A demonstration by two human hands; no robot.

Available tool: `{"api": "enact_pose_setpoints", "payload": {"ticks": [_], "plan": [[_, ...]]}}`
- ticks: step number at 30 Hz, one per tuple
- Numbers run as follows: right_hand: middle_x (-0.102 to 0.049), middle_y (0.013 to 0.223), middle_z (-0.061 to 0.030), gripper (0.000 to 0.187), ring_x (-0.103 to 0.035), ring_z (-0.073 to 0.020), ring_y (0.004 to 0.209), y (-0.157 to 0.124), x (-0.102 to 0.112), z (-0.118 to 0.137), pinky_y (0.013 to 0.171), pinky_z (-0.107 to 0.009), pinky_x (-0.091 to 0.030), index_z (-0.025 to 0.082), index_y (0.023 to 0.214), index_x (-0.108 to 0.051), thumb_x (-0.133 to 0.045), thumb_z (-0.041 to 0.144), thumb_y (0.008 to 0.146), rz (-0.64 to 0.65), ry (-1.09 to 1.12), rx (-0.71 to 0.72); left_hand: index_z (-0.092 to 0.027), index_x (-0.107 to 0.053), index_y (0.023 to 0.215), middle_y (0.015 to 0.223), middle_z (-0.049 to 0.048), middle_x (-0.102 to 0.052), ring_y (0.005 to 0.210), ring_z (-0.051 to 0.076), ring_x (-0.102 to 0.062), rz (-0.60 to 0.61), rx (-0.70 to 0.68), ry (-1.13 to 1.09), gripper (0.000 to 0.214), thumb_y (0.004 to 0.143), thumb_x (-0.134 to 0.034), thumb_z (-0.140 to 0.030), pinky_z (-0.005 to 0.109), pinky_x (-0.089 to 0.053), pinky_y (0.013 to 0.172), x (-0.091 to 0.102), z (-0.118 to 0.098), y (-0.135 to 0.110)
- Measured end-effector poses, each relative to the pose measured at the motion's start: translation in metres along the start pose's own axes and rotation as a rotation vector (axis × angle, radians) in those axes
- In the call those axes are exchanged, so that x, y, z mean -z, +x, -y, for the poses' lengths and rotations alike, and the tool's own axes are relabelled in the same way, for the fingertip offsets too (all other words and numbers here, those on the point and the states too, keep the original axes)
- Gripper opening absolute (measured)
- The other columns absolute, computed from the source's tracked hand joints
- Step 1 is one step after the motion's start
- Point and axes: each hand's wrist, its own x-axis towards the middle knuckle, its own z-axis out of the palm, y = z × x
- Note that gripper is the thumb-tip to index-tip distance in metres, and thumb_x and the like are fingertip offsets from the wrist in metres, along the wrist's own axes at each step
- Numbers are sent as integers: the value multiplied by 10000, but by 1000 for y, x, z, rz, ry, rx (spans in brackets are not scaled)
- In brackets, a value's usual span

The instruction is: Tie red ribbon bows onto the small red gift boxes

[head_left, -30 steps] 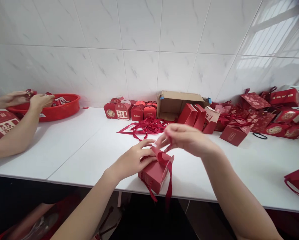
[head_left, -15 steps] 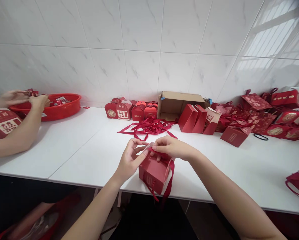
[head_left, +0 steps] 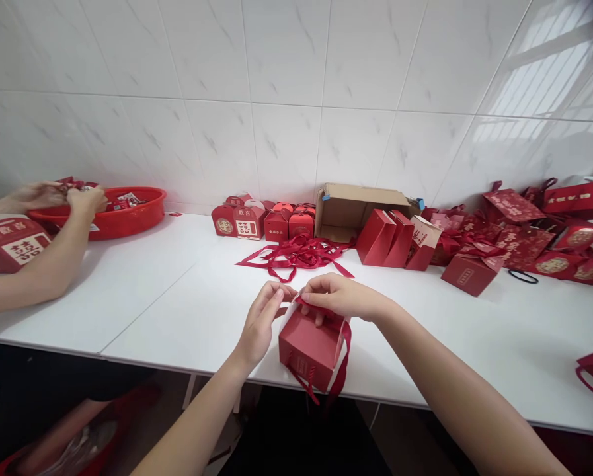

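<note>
A red gift box (head_left: 309, 337) stands near the front edge of the white table, with a twisted cord handle (head_left: 303, 380) on its near face. My right hand (head_left: 343, 296) reaches over its top from the right, thumb and fingers pinching a dark red ribbon (head_left: 346, 357). The ribbon's loose end hangs down the box's right side. At the box's upper left corner is my left hand (head_left: 261, 324), its thumb and forefinger closed together beside the pale flap. What those fingertips hold, if anything, is hidden.
Behind the box lies a heap of red ribbons (head_left: 303, 254). Small red boxes (head_left: 239, 221), a cardboard box (head_left: 343, 221) and finished-looking gift boxes (head_left: 472, 268) line the wall. At left, another person's hands (head_left: 85, 198) work over a red basin (head_left: 132, 218). Another hand shows at the right edge.
My left fingers have drawn slightly back from the pale flap and closed. My right hand keeps its pinch on the ribbon. The whole view has shifted a little.
</note>
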Motion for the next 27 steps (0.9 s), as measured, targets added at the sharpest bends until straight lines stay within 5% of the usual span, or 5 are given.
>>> {"api": "enact_pose_setpoints", "payload": {"ticks": [12, 18, 21, 24, 27], "plan": [[-637, 612, -21, 315, -567, -111, 541, 0, 1, -9, 496, -209, -421, 148, 721, -633, -564, 433, 837, -48, -18, 58, -182, -571, 713, 995, 72, -595, 946, 204, -562, 104, -144, 333, 229, 861, -508, -347, 295, -444, 836, 8, -4, 6], [-671, 980, -58, 235, -611, -183, 929, -40, 0, -32, 803, -289, -490, 191, 934, -651, -595, 396, 834, -625, 131, 320, -201, -538, 636, 892, 71, -613, 867, 254, -567, 20, 43, 884, 214, 801, -503, -333, 358, -431, 763, 59, 14, 3], [-650, 976, -59, 212, -604, -193, 950, -66, -15, -56, 842, -320, -494, 207, 931, -631, -598, 396, 841, -683, 123, 289, -201, -550, 594, 892, 106, -623, 892, 333, -541, -109, 176, 1196, 214, 755, -521, -338, 455, -390, 782, 90, 26, 2], [-615, 1094, -56, 255, -593, -204, 1029, -79, -38, -77, 923, -360, -480, 239, 1032, -585, -635, 376, 823, -556, 156, 195, -217, -609, 753, 1019, 103, -621, 1029, 357, -515, -205, 117, 1092, 182, 741, -567, -394, 479, -366, 867, 93, 27, 4], [-555, 1252, -48, 389, -560, -209, 1128, -74, -58, -88, 1015, -386, -434, 272, 1128, -530, -691, 348, 782, -467, 293, 156, -225, -582, 920, 1061, 71, -612, 1069, 270, -532, -135, -5, 671, 261, 814, -522, -456, 381, -387, 906, 67, 16, 6]]}}
